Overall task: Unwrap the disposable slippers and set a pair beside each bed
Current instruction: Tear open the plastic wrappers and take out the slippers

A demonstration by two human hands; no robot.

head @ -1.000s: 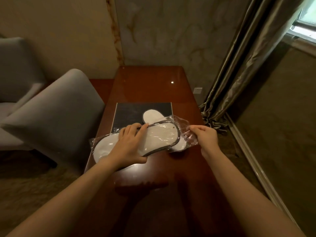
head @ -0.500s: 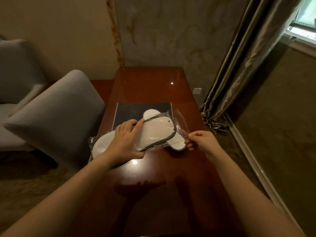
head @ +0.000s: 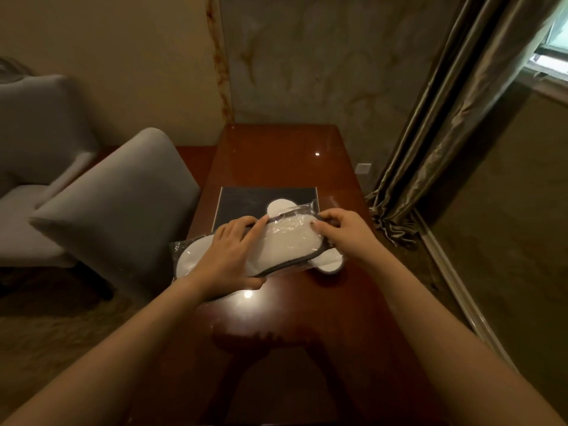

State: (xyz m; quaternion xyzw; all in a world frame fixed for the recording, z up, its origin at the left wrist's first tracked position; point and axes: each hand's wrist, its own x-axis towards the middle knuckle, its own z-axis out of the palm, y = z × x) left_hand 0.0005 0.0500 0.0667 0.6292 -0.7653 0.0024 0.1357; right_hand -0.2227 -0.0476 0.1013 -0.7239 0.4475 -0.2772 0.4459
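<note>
On the bench (head: 307, 318), mid-length, lies a pair of white slippers (head: 285, 241) with dark edging, sealed in a clear wrapper (head: 307, 207). Pack sits slantwise: one end low toward the left edge, other end raised toward the right. A second white sole sticks out above and below the top slipper at the right end.

Left hand (head: 230, 256) lies flat across the pack's middle. Fingers (head: 246, 232) spread over the top, thumb under the near edge; they clamp the pack.

Right hand (head: 341, 229) at the pack's upper right end. Fingers (head: 322, 221) curl in and pinch the wrapper where the plastic bunches. Both forearms bare, reaching in from the bottom of the view.

Behind the pack, partly under it, a dark mat (head: 246, 201) lies flat on the bench. Bench surface is glossy red-brown wood, with a bright light reflection just beside the left wrist.

Left of the bench, a grey chair (head: 116, 204) with its back touching or just beside the bench edge; cannot tell which. Another grey seat farther left. Curtain (head: 445, 118) hangs at right, bunched on the floor. Window at top right corner.
</note>
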